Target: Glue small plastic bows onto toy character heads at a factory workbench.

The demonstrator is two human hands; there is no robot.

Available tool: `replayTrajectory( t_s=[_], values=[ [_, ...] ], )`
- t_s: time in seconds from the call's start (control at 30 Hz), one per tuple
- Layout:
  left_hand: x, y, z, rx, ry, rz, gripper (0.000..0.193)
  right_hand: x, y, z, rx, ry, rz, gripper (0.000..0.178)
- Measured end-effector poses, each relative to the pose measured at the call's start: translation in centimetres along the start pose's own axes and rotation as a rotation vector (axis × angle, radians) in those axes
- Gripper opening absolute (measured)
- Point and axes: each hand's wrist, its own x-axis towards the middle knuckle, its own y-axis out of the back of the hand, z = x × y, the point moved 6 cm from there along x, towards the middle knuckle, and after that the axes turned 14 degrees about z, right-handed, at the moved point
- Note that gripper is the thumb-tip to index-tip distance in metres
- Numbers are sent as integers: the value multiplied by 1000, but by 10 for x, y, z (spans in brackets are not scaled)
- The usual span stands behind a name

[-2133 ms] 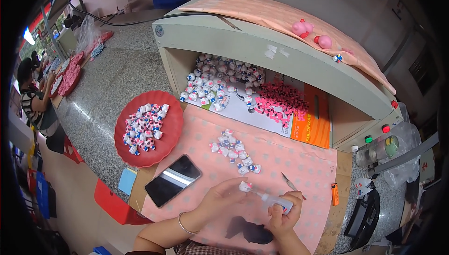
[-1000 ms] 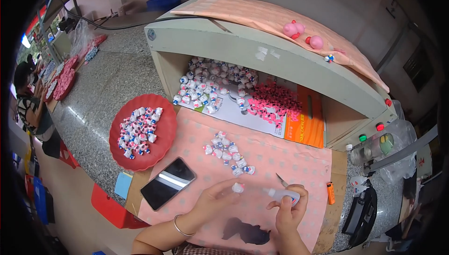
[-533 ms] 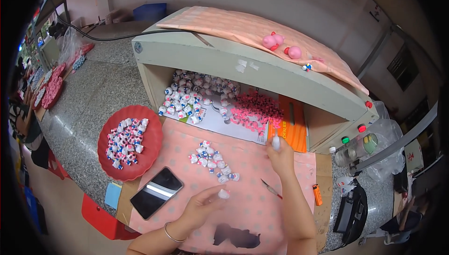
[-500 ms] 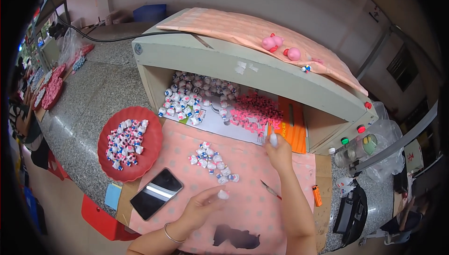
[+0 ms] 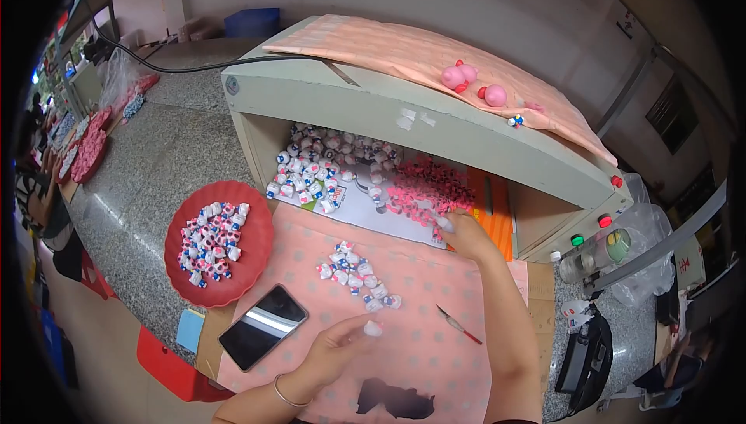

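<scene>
One white figurine (image 5: 373,329) sits between the thumb and fingers of a worker's left hand (image 5: 334,346), pinched just above a pink cloth (image 5: 420,268) on the near side of the surface. Farther off and to the right, the right hand (image 5: 466,233) reaches into a pale cabinet (image 5: 334,97), its fingers curled around a small white bottle (image 5: 444,223) pointed at the near edge of a heap of pink pieces (image 5: 431,183). Whether the bottle's tip touches a piece cannot be told. The step in hand appears to be picking out a pink piece with the tip; the next move seems to call for a light touch on a single piece while the left hand holds level. A loose group of similar figurines (image 5: 357,272) lies between the hands and the cabinet, with a red dish (image 5: 252,272) of more to the left.
</scene>
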Motion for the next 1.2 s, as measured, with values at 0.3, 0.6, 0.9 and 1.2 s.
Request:
replayTrajectory(
  t_s=[0.3,0.6,0.9,1.2],
  values=[
    [0,-1,-6,14,4,-8,39,-16,1,5,113,56,47,21],
    [0,-1,-5,-13,-5,-18,38,-58,24,-9,376,-296,189,13],
    [-14,-27,-6,87,-67,-269,37,-182,4,-94,845,-292,97,22],
    [-18,-28,-3,135,-5,-247,37,-205,3,-76,1186,-616,203,18]
  ],
)
